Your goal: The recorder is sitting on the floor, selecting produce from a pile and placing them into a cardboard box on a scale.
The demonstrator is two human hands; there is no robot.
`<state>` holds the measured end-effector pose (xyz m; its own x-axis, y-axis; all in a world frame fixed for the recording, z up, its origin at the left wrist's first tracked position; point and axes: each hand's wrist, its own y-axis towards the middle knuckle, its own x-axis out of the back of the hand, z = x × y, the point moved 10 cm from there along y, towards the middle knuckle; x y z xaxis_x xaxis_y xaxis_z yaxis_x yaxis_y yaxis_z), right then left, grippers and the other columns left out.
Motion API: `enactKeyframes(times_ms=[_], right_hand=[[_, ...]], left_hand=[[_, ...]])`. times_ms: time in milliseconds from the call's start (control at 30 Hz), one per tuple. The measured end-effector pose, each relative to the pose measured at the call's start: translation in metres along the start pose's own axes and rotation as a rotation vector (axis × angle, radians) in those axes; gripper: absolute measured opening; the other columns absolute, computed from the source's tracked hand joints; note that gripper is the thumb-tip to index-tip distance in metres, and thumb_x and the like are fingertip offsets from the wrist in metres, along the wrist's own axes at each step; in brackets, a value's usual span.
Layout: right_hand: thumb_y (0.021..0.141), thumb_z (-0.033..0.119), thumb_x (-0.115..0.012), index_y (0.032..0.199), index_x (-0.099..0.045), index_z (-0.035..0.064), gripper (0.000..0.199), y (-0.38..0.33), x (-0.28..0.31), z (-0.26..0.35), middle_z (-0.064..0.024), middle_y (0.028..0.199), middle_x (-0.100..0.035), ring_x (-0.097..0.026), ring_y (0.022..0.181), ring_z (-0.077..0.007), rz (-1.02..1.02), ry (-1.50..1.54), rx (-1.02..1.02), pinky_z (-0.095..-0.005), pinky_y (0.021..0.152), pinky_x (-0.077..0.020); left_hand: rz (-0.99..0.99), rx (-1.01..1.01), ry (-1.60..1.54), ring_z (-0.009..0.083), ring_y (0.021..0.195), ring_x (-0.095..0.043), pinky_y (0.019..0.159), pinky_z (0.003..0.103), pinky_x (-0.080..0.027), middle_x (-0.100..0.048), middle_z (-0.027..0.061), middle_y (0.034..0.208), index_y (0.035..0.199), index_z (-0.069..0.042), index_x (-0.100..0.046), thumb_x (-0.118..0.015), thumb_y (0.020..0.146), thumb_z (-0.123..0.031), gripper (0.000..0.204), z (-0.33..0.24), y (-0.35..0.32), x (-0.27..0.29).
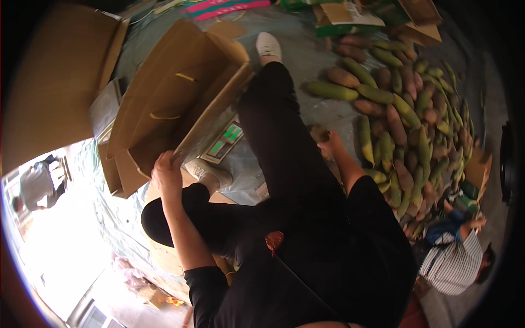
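Observation:
My left hand (167,177) is closed on the near edge of an open cardboard box (150,93), which stands tilted at the left with its inside showing. My right hand (332,145), blurred, is closed on a brownish root vegetable (319,133) beside my right leg. To the right of that hand spreads a large heap of long green and reddish-brown root vegetables that look like radishes (407,109). Between the box and my legs lies a scale (224,142) with a green-lit display.
Another large cardboard box (54,71) stands at the far left. Opened green and white cartons (350,16) lie at the back right, and a pink box (227,6) at the back. A person in a striped shirt (454,262) sits at the lower right; another person (41,183) is at the left.

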<state>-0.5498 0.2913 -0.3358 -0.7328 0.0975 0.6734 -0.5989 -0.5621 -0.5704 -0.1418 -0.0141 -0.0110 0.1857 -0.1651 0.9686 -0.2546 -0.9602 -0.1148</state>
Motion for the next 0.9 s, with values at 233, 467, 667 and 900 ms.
enactKeyframes(times_ms=[233,467,667,900], right_hand=[[0.054,0.021,-0.084,0.127,-0.041,-0.0039,0.088,0.037,-0.050,-0.006,-0.0243,0.120,-0.051,-0.050,0.114,-0.0375,0.021,0.258,0.183,-0.0413,0.094,-0.0415],[0.052,0.020,-0.084,0.130,-0.039,-0.0005,0.093,0.055,-0.043,-0.045,-0.0206,0.117,-0.053,-0.051,0.112,-0.0337,0.052,0.359,-0.045,-0.0397,0.094,-0.0414],[0.059,0.010,-0.079,0.128,-0.040,0.0007,0.079,0.033,0.103,0.080,-0.0141,0.115,-0.054,-0.054,0.107,-0.0262,-0.251,0.123,0.376,-0.0356,0.091,-0.0434],[0.065,-0.003,-0.074,0.130,-0.041,0.0027,0.073,-0.081,0.255,0.346,-0.0122,0.122,-0.052,-0.051,0.113,-0.0209,-0.330,0.292,0.773,-0.0342,0.096,-0.0416]], left_hand=[[-0.018,-0.009,0.049,0.0283,0.089,-0.059,0.076,0.041,-0.044,-0.063,0.0067,0.087,0.091,-0.009,-0.065,-0.064,0.075,-0.012,0.016,0.006,-0.008,0.011],[-0.070,-0.071,0.034,0.0266,0.084,-0.060,0.073,0.040,-0.043,-0.062,0.0048,0.082,0.086,-0.011,-0.066,-0.063,0.076,-0.013,0.011,-0.008,-0.003,0.008],[-0.097,-0.066,-0.025,0.0277,0.085,-0.060,0.074,0.041,-0.043,-0.062,0.0057,0.082,0.086,-0.009,-0.066,-0.063,0.075,-0.012,0.011,-0.007,-0.005,0.011],[-0.104,-0.044,0.024,0.0252,0.082,-0.059,0.072,0.040,-0.043,-0.061,0.0040,0.079,0.082,-0.011,-0.065,-0.062,0.076,-0.012,0.007,-0.002,-0.006,0.011]])
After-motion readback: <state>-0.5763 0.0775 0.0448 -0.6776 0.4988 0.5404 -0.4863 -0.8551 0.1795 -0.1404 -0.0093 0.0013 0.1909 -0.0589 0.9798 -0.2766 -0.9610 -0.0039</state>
